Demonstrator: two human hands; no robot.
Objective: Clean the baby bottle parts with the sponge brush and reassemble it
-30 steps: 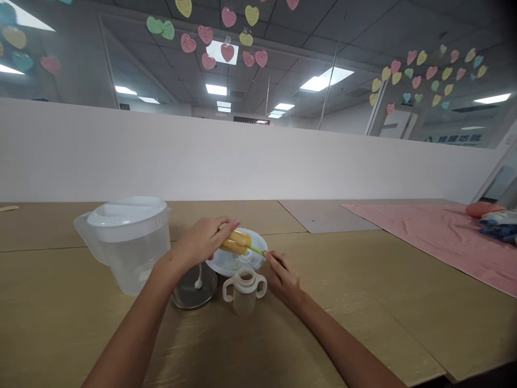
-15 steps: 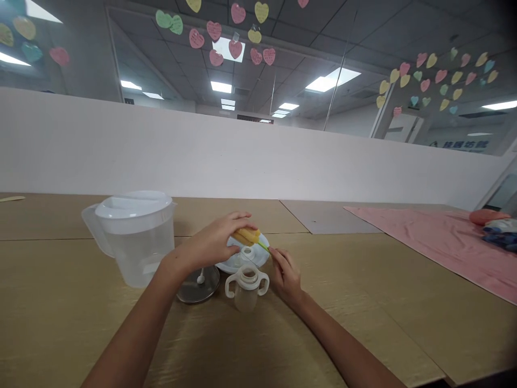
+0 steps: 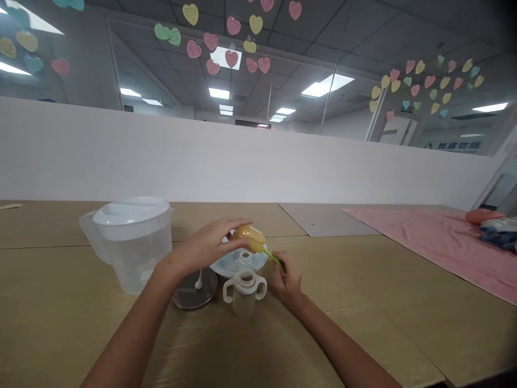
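My left hand (image 3: pixel 220 237) is closed around a glossy, rounded clear cap (image 3: pixel 244 231), which looks yellow from the sponge head inside it. A green handle (image 3: pixel 274 258) runs from the yellow sponge (image 3: pixel 259 242) into the closed fingers of my right hand (image 3: pixel 287 276); together they look like a bottle brush. Just below stands an uncapped baby bottle (image 3: pixel 244 303) with two white side handles. Behind the bottle, a pale blue-white dish (image 3: pixel 220 268) holds a small white ring-shaped part (image 3: pixel 245 257). My left palm and some fingertips are hidden.
A lidded clear plastic pitcher (image 3: pixel 137 253) stands at left. Beside the bottle lies a round grey metal disc (image 3: pixel 189 296) with a small white-tipped piece (image 3: pixel 198 283) on it. A pink cloth (image 3: pixel 428 237) covers the right side of the table. A white low wall (image 3: pixel 242 167) borders the back.
My left hand has turned the cap, so more of its rounded side shows. My right hand has shifted slightly, and more green handle is visible. The camera view has tilted up a little.
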